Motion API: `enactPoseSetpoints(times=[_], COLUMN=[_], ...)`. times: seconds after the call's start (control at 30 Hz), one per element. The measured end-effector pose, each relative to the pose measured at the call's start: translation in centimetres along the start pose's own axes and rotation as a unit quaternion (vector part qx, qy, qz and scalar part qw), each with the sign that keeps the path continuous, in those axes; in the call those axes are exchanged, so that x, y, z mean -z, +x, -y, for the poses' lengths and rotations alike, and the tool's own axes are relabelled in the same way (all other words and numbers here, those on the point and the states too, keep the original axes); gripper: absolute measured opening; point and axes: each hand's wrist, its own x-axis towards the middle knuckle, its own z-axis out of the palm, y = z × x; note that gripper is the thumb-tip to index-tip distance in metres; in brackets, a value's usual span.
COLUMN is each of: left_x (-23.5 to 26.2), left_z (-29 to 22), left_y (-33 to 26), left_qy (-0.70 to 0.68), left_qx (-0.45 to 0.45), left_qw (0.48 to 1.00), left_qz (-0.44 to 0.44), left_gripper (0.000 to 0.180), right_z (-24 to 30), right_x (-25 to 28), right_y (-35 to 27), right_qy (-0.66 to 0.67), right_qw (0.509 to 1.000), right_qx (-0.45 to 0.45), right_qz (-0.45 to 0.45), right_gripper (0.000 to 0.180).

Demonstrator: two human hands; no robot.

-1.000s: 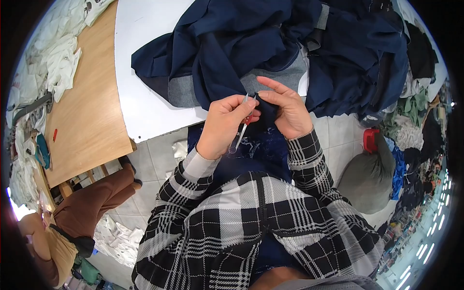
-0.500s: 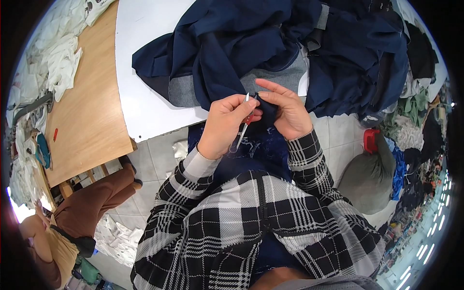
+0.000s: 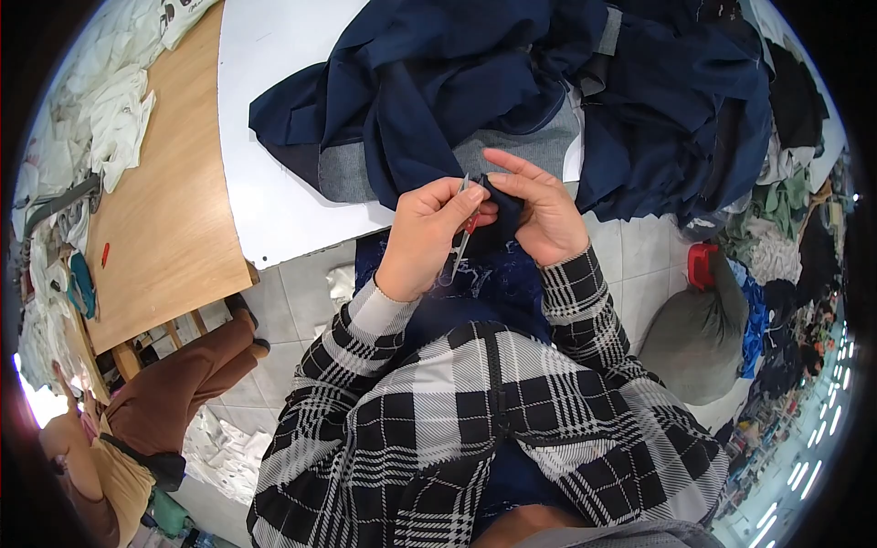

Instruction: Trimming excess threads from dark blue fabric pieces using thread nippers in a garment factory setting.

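My left hand [image 3: 418, 239] is closed around slim thread snips [image 3: 471, 222] with a red part in the middle. Their pointed metal tip sticks up past my thumb, and the thin lower end slants down below my fingers. Close on its right, my right hand [image 3: 552, 217] grips an edge of a navy garment [image 3: 448, 91] between thumb and fingers, its index finger stretched out above. The fingers behind the cloth are partly hidden. From my hands, the garment spreads over the white tabletop [image 3: 274, 205], its grey inner side showing in places.
More navy cloth [image 3: 681, 119] lies heaped on the right. To the left stands a wooden table [image 3: 160, 201] with white garments [image 3: 119, 128] and a small red item [image 3: 105, 255]. A person in brown trousers [image 3: 174, 393] sits at lower left. A grey stuffed sack [image 3: 694, 347] rests at right.
The snips have turned slightly in my left hand. My right hand has barely shifted. At lower left, the other person has moved a little.
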Motion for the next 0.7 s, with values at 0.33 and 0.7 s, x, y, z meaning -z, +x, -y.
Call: enactPoseSetpoints(times=[0.33,0.7], left_x=[0.17,0.14], left_z=[0.15,0.33], left_y=[-0.11,0.00], left_qy=[0.013,0.035], left_qx=[-0.021,-0.016], left_qw=[1.000,0.999], left_qz=[-0.004,-0.013], left_gripper=[0.018,0.018], right_z=[0.06,0.51], right_x=[-0.15,-0.10], right_y=[-0.14,-0.26], right_qy=[-0.008,-0.035], right_qw=[0.998,0.998], right_qx=[0.058,0.060], right_qz=[-0.008,0.000], right_gripper=[0.035,0.035])
